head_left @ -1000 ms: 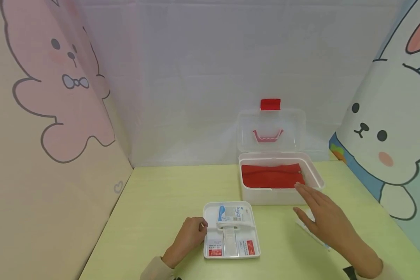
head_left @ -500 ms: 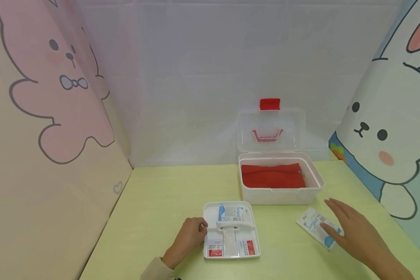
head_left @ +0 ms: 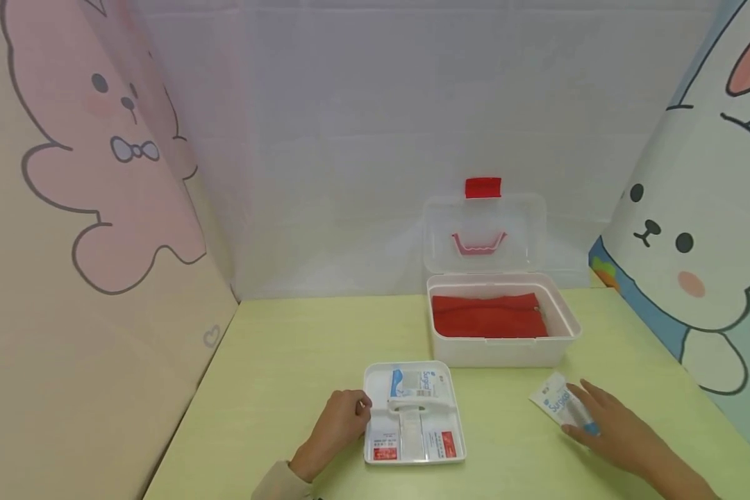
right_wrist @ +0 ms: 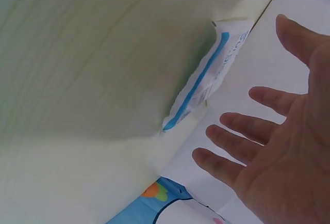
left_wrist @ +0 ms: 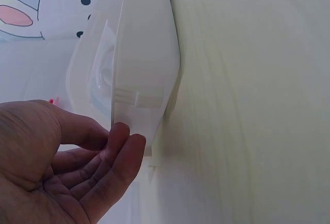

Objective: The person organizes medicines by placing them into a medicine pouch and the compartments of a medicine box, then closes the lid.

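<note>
Now the right hand [head_left: 606, 423], away from the clear plastic box [head_left: 503, 351], lies flat-fingered on the white-and-blue sachet [head_left: 559, 401] at 4 o'clock; left hand [head_left: 340, 423], loosely curled, steadies the white tray [head_left: 375, 378].

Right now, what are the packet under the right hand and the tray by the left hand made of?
Packet: likely thin paper or plastic film, white with blue print; its edge lifts and curls. Tray: apparently moulded plastic, translucent white, slightly glossy with rounded corners.
</note>
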The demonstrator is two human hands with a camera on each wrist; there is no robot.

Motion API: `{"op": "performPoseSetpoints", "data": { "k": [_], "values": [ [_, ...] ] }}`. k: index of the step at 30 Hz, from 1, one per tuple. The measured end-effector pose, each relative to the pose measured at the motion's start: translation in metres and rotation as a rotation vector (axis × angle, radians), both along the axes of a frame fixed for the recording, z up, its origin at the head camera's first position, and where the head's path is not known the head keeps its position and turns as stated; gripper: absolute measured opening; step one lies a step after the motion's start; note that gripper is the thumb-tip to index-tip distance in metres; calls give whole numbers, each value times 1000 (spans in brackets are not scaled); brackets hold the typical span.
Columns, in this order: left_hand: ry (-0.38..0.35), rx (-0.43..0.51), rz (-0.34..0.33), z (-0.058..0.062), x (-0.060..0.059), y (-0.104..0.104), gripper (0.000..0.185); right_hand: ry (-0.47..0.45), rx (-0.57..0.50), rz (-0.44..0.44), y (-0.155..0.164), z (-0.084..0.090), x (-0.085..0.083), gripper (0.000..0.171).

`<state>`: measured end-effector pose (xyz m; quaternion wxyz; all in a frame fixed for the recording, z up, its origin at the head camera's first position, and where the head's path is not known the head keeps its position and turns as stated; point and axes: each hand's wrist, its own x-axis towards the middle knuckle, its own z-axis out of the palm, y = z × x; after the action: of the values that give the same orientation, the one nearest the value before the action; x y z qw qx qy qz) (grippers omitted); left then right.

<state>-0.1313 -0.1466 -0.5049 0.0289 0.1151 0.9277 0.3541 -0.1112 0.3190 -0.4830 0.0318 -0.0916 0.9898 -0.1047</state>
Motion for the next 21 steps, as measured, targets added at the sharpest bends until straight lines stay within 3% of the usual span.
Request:
{"op": "performPoseSetpoints", "data": {
  "k": [7, 14, 21],
  "values": [
    [8, 1, 1, 0, 0, 0, 14, -21, -8, 24, 1, -11, -4, 89],
    [29, -4, -10, 0, 1, 1, 14, -140, 34, -3, -1, -13, -9, 90],
    [44, -6, -10, 2, 2, 0, 13, -90, 57, 28, -6, -10, -8, 69]
  ]
}}
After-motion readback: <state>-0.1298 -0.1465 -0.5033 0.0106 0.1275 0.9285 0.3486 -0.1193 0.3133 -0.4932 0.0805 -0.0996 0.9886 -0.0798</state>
